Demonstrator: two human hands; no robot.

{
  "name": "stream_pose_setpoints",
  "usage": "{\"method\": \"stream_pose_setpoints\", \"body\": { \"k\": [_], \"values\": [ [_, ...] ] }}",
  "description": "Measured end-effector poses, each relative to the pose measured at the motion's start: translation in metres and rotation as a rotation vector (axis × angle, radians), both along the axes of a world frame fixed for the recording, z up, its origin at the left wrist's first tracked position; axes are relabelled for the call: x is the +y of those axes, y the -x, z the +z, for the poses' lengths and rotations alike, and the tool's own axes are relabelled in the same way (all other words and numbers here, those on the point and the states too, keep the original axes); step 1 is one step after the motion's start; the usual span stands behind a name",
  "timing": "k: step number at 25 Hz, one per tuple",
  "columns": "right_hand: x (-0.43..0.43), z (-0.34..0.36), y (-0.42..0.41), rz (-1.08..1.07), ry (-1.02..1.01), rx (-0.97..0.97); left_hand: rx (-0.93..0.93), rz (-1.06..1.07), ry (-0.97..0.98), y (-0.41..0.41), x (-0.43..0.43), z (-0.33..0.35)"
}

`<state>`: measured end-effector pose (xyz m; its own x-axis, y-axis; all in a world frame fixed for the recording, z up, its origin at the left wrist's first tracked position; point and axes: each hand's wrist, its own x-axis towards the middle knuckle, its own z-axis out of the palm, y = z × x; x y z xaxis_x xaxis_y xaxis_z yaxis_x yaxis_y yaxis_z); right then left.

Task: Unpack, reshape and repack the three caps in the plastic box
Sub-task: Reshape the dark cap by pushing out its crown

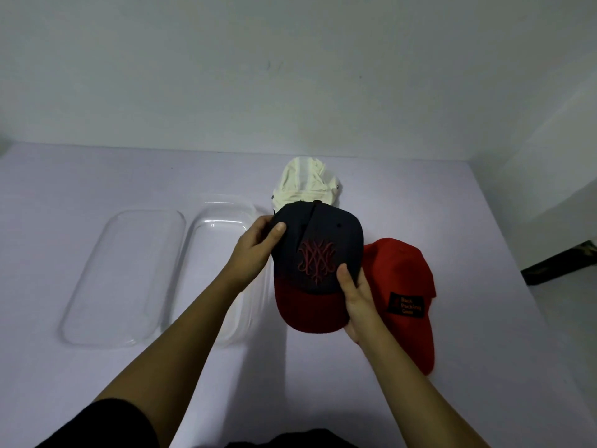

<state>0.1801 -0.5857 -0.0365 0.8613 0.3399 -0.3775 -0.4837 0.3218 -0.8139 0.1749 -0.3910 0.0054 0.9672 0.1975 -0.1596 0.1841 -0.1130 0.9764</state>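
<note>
1. We see a pale table (97,176) that carries everything. A clear plastic box (213,240) lies on it, and we place everything else by that box.
2. The clear lid (126,273) lies flat on the table just left of the box, off it, with their long sides running side by side.
3. The box stands open, and our left forearm crosses over its near right corner.
4. The red cap (400,273) lies on the table to the right of the box, brim toward us, with a black patch bearing orange lettering.
5. The dark cap (319,240), with a red brim and a red stitched emblem, is just right of the box, between it and the red cap. We hold it in both hands, brim toward us. It hides part of the two other caps, and we cannot tell whether it touches them.
6. The white cap (303,182) lies rumpled on the table beyond the box's far right corner.
7. Our left hand (255,250) grips the dark cap's crown on the side nearest the box, thumb on top.
8. Our right hand (358,302) grips the side farthest from the box, where crown meets brim, thumb pressed on top.
</note>
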Motion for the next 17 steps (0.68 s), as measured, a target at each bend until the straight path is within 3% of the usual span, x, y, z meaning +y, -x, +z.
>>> {"method": "stream_pose_setpoints", "body": {
  "k": [6,12,17],
  "values": [
    [-0.004,0.004,0.003,0.038,0.019,-0.019,-0.083,0.109,-0.233,-0.011,0.016,-0.001],
    [-0.012,0.008,-0.008,0.085,0.092,-0.102,-0.116,0.044,-0.345,-0.009,0.009,0.005],
    [-0.013,0.009,-0.008,0.147,0.132,-0.137,0.023,-0.035,-0.147,-0.014,0.015,0.022]
  ]
}}
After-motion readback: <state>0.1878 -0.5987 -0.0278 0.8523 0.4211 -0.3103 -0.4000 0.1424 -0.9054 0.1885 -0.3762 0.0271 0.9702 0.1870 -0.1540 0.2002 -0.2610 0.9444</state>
